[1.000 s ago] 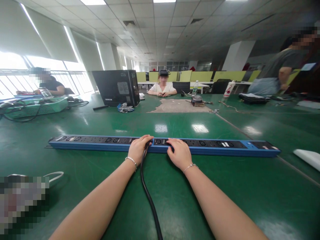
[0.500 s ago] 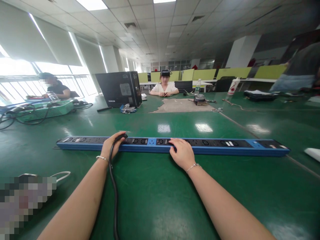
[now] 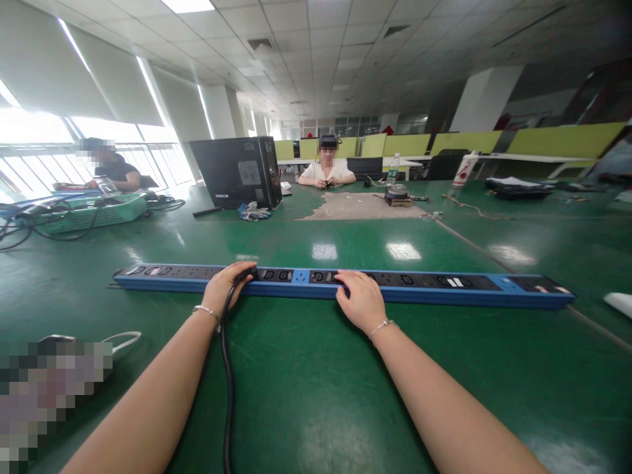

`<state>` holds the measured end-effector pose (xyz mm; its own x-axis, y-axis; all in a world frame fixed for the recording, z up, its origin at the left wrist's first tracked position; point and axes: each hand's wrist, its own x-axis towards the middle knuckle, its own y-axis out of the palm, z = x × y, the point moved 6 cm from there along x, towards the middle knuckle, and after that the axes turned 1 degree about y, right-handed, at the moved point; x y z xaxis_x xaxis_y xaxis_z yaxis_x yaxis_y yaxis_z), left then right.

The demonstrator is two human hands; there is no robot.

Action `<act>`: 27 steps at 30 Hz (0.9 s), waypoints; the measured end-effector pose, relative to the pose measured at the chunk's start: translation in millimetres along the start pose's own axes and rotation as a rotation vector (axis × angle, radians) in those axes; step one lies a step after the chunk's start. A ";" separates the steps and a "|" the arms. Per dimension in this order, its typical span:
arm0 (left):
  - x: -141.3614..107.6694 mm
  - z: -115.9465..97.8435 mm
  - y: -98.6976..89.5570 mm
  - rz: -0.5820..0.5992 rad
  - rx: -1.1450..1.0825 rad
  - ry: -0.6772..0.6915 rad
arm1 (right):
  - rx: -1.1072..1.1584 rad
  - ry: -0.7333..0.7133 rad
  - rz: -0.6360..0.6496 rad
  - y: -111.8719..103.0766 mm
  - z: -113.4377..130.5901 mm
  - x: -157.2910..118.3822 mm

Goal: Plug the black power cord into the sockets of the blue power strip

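Note:
A long blue and black power strip [image 3: 444,297] lies across the green table with its sockets facing up. My left hand [image 3: 222,289] is closed round the plug end [image 3: 252,270] of a black power cord [image 3: 228,388], at the sockets left of the blue middle section. Whether the plug is seated in a socket I cannot tell; my fingers cover the spot. The cord hangs from this hand down toward the near edge. My right hand [image 3: 364,303] grips the strip just right of its middle, fingers bent over the top and thumb at the near side.
Beyond the strip stand a black computer case [image 3: 237,172], a pair of gloves [image 3: 255,211] and a water bottle [image 3: 394,170]. A green basket [image 3: 99,214] with cables sits at the left. One person [image 3: 327,168] sits opposite, another [image 3: 111,168] at the far left.
My left hand has shifted slightly right along the strip with the plug, which now sits lower at the sockets. My right hand stays on the strip. The view has tilted a little.

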<state>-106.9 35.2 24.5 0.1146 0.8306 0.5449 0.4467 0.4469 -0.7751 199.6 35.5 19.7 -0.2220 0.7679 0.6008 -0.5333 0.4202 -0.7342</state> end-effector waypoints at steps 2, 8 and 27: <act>-2.7 -0.9 0.0 0.003 0.047 0.016 | -0.001 0.003 0.001 0.5 0.0 0.1; -2.9 -3.0 -3.5 0.012 0.131 0.042 | -0.006 0.012 0.011 1.0 0.7 0.4; 3.0 -36.5 -14.6 -0.204 -0.124 -0.201 | 0.056 0.071 -0.059 -0.6 -8.6 3.4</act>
<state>-80.6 19.0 49.1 -0.1608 0.7823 0.6018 0.5488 0.5777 -0.6043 206.2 42.0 19.4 -0.1314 0.7760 0.6169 -0.5892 0.4393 -0.6781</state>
